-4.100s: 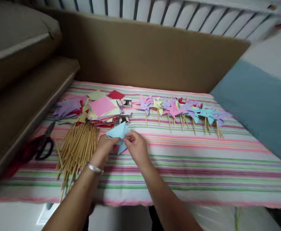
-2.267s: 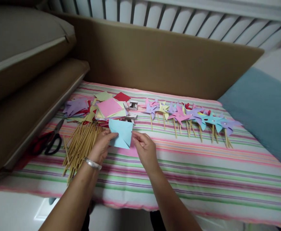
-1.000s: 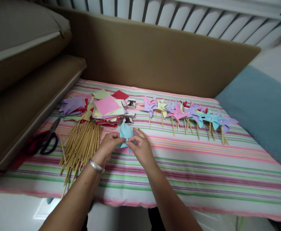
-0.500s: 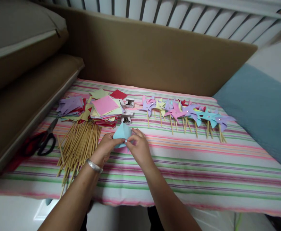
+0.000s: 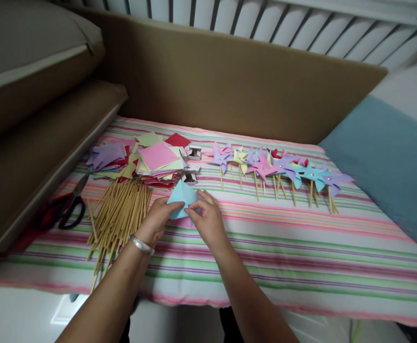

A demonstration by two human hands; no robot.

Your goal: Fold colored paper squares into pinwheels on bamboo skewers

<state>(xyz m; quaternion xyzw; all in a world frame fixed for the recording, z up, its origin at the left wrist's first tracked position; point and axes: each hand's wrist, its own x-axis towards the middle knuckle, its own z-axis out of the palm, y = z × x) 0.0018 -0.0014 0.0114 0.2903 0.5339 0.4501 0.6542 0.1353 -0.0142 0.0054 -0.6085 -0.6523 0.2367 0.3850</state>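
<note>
At the far left, the scissors (image 5: 65, 209) lie on the striped cloth (image 5: 301, 247) beside the brown cushion edge; leave them there, well clear of your forearm. Next come the loose wooden sticks (image 5: 119, 216), fanned out just beside your left wrist. Keep that wrist lifted, since a nudge would likely scatter them toward the cloth's front edge. Behind the sticks sits the stack of coloured paper squares (image 5: 156, 159), with a small open box (image 5: 190, 176) at its right corner, near your fingertips.

Your left hand (image 5: 156, 221) is closed in a pinch on the left side of the light blue paper (image 5: 180, 197), thumb on top, fingers under. Your right hand (image 5: 208, 219) pinches the paper's right side, fingertips meeting the left hand's near the centre. The blue piece is held just above the cloth, in front of the stack, one point standing up toward the box.

The step in hand looks like drawing the corners of the sheet into the middle. To do it well, hold the centre fixed with one thumb and bring each tip over with the other hand, curving rather than creasing it. Keep the gathered tips stacked squarely on the centre. Paper this light should spring back if the pinch loosens, so don't ease off.

To the right, the finished pinwheels (image 5: 276, 166) lie in a row, well apart from your hands.
</note>
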